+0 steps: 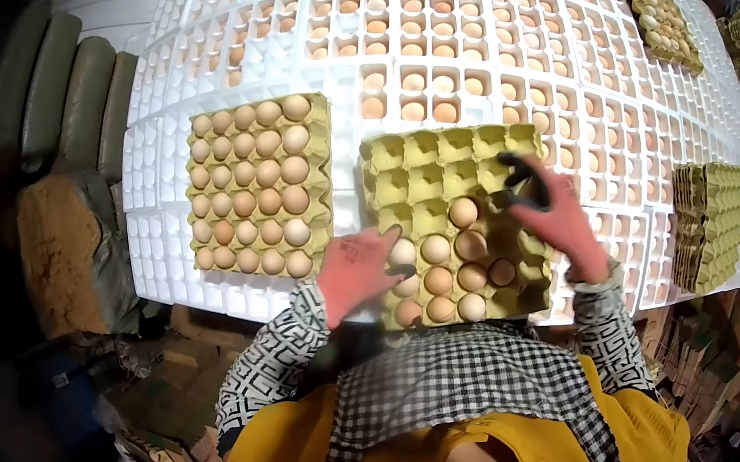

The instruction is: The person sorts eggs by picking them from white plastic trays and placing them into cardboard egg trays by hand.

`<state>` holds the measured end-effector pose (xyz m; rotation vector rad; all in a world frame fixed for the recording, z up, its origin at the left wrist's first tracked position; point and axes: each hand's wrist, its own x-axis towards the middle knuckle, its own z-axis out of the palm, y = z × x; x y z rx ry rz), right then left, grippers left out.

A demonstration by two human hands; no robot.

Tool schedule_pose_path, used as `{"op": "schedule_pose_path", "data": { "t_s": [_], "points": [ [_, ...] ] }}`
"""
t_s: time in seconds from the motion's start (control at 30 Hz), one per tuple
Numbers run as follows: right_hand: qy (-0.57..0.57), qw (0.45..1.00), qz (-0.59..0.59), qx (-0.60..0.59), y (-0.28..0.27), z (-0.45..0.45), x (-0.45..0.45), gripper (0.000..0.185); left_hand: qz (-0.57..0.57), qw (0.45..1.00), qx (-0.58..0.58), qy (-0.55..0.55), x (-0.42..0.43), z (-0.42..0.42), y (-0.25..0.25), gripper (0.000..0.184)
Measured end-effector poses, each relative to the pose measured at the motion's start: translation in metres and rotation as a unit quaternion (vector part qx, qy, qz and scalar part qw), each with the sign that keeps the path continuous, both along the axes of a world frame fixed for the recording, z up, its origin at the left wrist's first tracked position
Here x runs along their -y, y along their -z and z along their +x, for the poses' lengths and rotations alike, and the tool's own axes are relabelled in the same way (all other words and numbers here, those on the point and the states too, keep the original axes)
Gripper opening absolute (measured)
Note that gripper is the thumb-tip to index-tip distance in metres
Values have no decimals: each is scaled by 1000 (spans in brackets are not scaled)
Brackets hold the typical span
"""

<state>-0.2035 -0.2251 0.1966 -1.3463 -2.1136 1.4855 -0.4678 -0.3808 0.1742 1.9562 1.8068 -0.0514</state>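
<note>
In front of me lies a yellowish pulp egg tray (400, 179), its near cells partly filled with brown eggs (440, 280) and its far rows bare. My left hand (355, 271), in a red glove with dark fingertips, reaches over the tray's left edge. Its finger and thumb sit on either side of a pale egg (402, 253). Over the right side of the tray is my right hand (550, 209), gloved the same way, with fingers curved and apart. I see no egg between them; a brown egg (463, 211) sits just to their left.
A full egg tray (259, 190) lies to the left on white foam egg holders (344, 153). Many eggs fill the foam cells behind. Stacked pulp trays (711, 223) stand at the right, with another tray of eggs (659, 20) farther back. Rolled green bundles (82, 97) lie at the left.
</note>
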Motion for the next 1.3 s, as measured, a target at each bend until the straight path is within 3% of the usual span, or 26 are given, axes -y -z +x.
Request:
{"op": "schedule_pose_path", "data": {
  "t_s": [0.03,0.07,0.13,0.2,0.23,0.27,0.3,0.33,0.4,0.47,0.53,0.6,0.67,0.7,0.73,0.77,0.8,0.83,0.9,0.93,0.97,1.03,1.07,1.13,1.17,1.3],
  "points": [
    [-83,979,123,142,16,-14,9,62,-27,1000,5,7,-5,-1,3,61],
    [-159,916,241,279,37,-29,21,62,-91,995,-27,37,-14,0,-2,60],
    [-242,836,333,363,41,-50,44,64,-160,984,-45,59,-26,1,-10,59],
    [-231,887,287,280,58,-33,29,64,-40,997,41,59,-18,-13,-6,61],
    [-221,910,260,237,64,-23,20,63,-63,991,117,1,-28,-23,-16,59],
    [-140,973,163,85,39,-16,3,60,-83,976,191,-57,-44,-36,-28,59],
    [-51,987,150,39,23,-15,-14,56,-60,939,293,-172,-62,-48,-44,56],
    [36,991,130,-9,19,-17,-27,53,39,936,283,-204,-80,-66,-42,56],
    [113,965,195,132,37,-30,-72,46,169,940,166,-247,-137,-100,-23,54],
    [7,946,278,163,65,-49,-121,45,132,974,35,-181,-196,-131,-5,54],
    [-163,911,245,289,94,-63,-151,41,18,997,-45,-57,-245,-153,24,51],
    [-226,890,227,325,94,-85,-166,38,-36,994,-73,76,-266,-170,57,51],
    [-134,957,125,227,75,-115,-186,42,-79,996,23,27,-275,-188,59,48],
    [-38,990,7,132,62,-136,-192,42,-104,992,72,6,-274,-194,58,47],
    [-41,999,-13,-5,72,-154,-205,40,-50,965,254,-31,-268,-204,68,39],
    [-45,989,-37,-138,97,-179,-221,35,-56,949,304,-60,-263,-213,77,36],
    [-45,980,-67,-182,89,-208,-226,35,-63,930,351,-88,-259,-220,83,32],
    [-43,962,-60,-264,111,-239,-235,36,-69,936,319,-130,-254,-215,76,30],
    [-1,954,101,-281,124,-290,-234,42,6,955,265,-136,-241,-210,71,30],
    [-13,966,182,-184,136,-304,-238,46,44,961,238,-136,-237,-208,67,30],
    [-67,947,287,-128,163,-316,-248,48,-8,951,264,-163,-240,-204,50,31],
    [-124,856,501,24,188,-314,-250,50,103,935,288,-179,-228,-215,50,30],
    [-106,907,406,-42,176,-302,-244,50,169,923,288,-194,-219,-213,36,30],
    [-72,958,240,-140,119,-264,-230,49,153,884,378,-228,-192,-203,-3,32],
    [-53,968,173,-174,91,-241,-221,48,130,871,373,-293,-170,-192,-25,30],
    [13,975,19,-219,41,-94,-190,41,-19,800,509,-317,-75,-145,-36,45]
  ]
}}
